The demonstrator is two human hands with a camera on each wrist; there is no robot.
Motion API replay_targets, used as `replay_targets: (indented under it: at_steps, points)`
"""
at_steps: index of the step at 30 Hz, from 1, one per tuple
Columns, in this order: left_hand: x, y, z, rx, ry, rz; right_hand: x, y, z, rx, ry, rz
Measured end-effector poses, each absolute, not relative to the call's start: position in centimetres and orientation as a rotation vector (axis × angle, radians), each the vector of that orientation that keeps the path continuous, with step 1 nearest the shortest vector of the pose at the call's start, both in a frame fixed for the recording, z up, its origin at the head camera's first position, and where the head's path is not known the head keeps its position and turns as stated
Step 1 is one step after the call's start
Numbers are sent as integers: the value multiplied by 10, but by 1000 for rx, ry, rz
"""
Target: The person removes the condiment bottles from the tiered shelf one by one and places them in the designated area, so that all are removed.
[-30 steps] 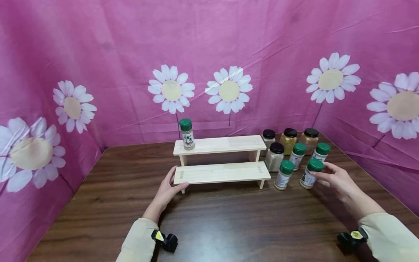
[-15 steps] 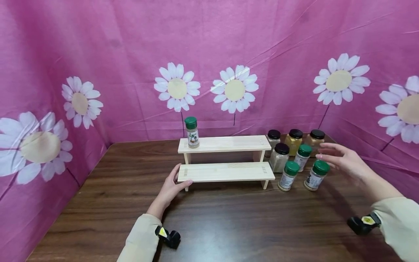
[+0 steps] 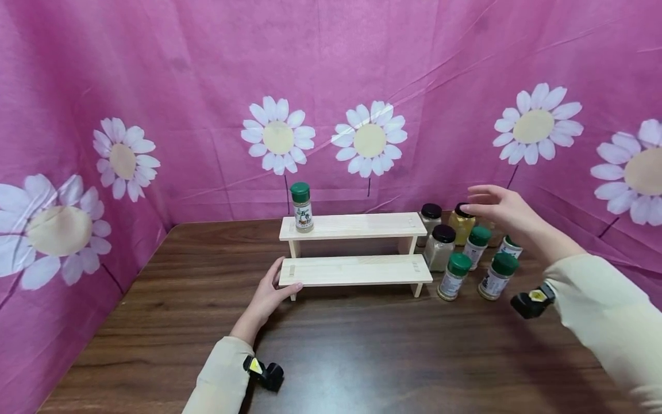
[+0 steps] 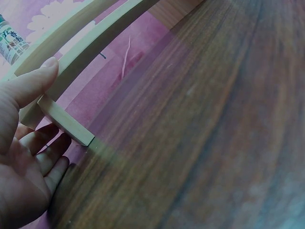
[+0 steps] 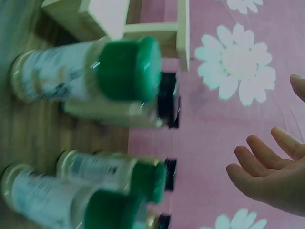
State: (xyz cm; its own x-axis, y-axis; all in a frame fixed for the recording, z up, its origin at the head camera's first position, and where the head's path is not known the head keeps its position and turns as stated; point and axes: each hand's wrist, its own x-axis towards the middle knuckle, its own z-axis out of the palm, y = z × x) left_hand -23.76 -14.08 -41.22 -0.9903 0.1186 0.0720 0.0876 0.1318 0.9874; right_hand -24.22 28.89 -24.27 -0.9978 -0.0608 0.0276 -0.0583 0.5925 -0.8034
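A two-tier wooden shelf rack (image 3: 357, 271) stands mid-table. My left hand (image 3: 266, 296) grips the left end of its lower step; the left wrist view shows the thumb on the edge and fingers around the leg (image 4: 66, 121). One green-capped spice bottle (image 3: 303, 214) sits at the left of the upper step. My right hand (image 3: 504, 211) is raised over the jars at the right, its fingers (image 5: 252, 164) spread apart and holding nothing. Closest to it in the head view is a black-lidded jar of yellow powder (image 3: 460, 226). It partly covers another jar behind.
Right of the rack stand several green-capped spice bottles (image 3: 497, 277) and black-lidded jars (image 3: 439, 248), close together. A pink cloth with white daisies (image 3: 320, 69) hangs behind and at the sides of the brown wooden table (image 3: 362, 351).
My right hand has left the front green-capped bottles, rising and moving back and left over the black-lidded jars. The left hand keeps its grip on the rack. The head view has shifted slightly.
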Motion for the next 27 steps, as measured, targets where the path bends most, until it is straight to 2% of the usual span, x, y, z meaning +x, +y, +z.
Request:
replay_targets:
  at_steps: [15, 27]
  points:
    - [-237, -140, -410, 223, 2335, 2049, -282, 201, -226, -250, 2697, -1593]
    - [-237, -139, -412, 201, 2328, 2062, -301, 134, -229, -355, 2545, -1758]
